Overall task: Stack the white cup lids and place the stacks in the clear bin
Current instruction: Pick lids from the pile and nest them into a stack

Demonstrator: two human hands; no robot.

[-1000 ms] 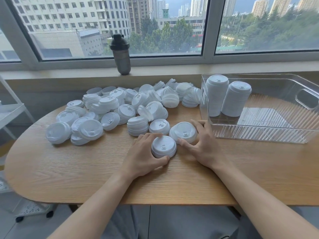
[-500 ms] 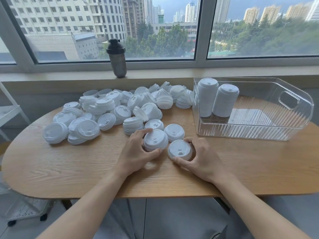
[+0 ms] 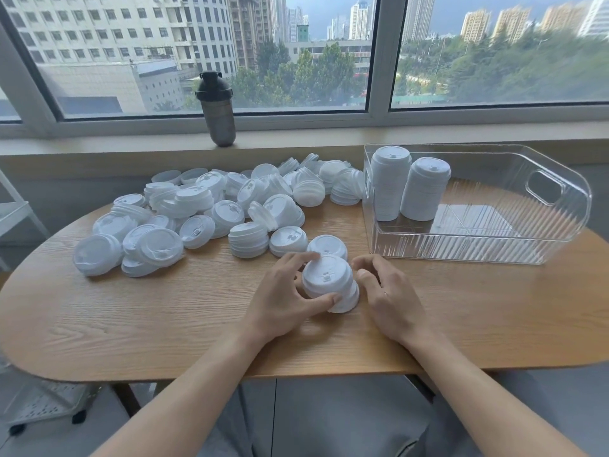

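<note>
A short stack of white cup lids (image 3: 326, 278) sits tilted on a second short stack of lids (image 3: 347, 300) on the wooden table (image 3: 164, 324). My left hand (image 3: 283, 291) grips the upper stack from the left, thumb at the front and fingers over the back. My right hand (image 3: 385, 291) curls against the right side of the lower lids. Behind them lies a single lid (image 3: 327, 246). A big loose pile of lids (image 3: 214, 206) covers the table's back left. The clear bin (image 3: 461, 258) at the right holds two tall lid stacks (image 3: 390, 186).
A dark shaker bottle (image 3: 216, 110) stands on the windowsill behind the pile. Part of a white shelf unit (image 3: 13, 219) shows at the left edge. The bin's right half, by its handle cut-out (image 3: 545, 188), holds nothing.
My left hand has carried its stack to the right and set it on the lids that my right hand held. Both hands now meet around one combined stack.
</note>
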